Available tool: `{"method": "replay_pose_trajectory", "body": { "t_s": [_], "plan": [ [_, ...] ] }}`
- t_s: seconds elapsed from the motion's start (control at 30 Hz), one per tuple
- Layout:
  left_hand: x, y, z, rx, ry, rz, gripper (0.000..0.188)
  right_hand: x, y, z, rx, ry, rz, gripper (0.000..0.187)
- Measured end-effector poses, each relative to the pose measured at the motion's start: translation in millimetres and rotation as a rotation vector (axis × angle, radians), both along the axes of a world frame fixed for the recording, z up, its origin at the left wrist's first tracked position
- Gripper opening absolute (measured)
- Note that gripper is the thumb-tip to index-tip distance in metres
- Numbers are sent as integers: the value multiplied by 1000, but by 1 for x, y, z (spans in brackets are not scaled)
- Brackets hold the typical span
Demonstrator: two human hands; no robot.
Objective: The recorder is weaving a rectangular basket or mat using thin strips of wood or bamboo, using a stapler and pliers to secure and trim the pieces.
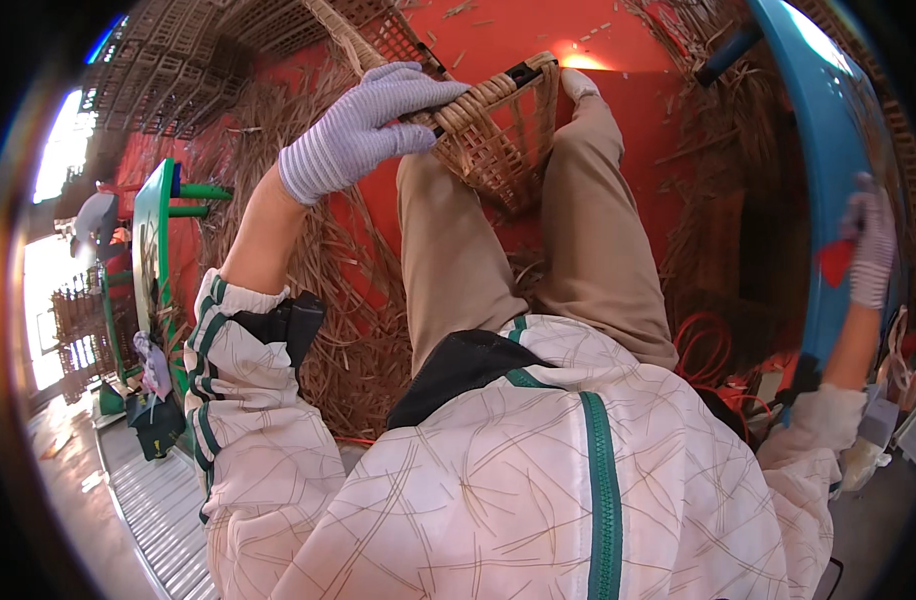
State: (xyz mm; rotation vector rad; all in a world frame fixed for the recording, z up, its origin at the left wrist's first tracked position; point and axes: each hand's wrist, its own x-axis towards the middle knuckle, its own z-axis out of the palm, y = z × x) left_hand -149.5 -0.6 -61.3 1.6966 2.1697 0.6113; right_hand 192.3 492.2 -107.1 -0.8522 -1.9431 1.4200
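Observation:
A wicker basket point(503, 160) with an open lattice body and a thick rim is tilted between my knees. Dark clips or fittings show on its rim. My left hand point(353, 130), in a white and grey striped knit glove, grips the basket's near left rim, thumb apart from the fingers. Far to the right, over the blue table point(828, 150), is my right hand point(873, 245) in a matching glove. A red object point(835, 262) shows against its palm; blur hides its kind, and the hand appears closed around it.
Loose strips of fibre point(348, 370) litter the red floor point(458, 30). Stacked woven baskets point(178, 75) stand at the upper left. A green-framed board point(153, 240) is at left, above a grey slatted surface point(158, 500). Red cord point(703, 345) lies coiled by my right knee.

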Motion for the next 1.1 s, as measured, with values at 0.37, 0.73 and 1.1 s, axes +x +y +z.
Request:
{"method": "replay_pose_trajectory", "body": {
  "t_s": [0.37, 0.73, 1.1],
  "plan": [
    [-3, 9, -9, 67, 15, -80, 53, -117, -292, -68, -250, -51, 705, 21],
    [-5, 5, -7, 65, -49, -47, 49, -139, -309, -73, -311, -57, 740, 20],
    [-4, 7, -4, 63, -59, -49, 48, -166, -317, -106, -479, 127, 797, 21]
  ]
}}
